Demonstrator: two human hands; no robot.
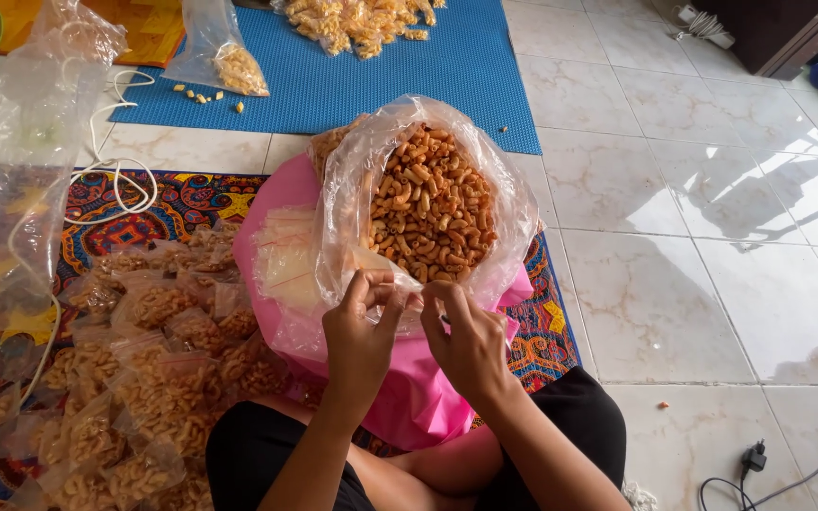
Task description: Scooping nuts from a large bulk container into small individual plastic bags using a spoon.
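Note:
My left hand point(360, 333) and my right hand point(467, 337) meet in front of me, fingertips pinching a small clear plastic bag point(411, 293) between them. Just beyond stands a large clear bag point(513, 213) full of orange-brown curled snacks point(433, 203), resting in a pink bag point(409, 397) on my lap. A stack of empty small clear bags point(286, 260) lies on the pink bag, left of my hands.
Several filled small snack packets point(153, 378) are piled on the patterned mat at left. A blue mat point(352, 85) with loose snacks point(357, 21) and a part-filled bag point(224, 57) lies ahead. White cord point(115, 185) at left, black plug and cable point(759, 464) on tiles at right.

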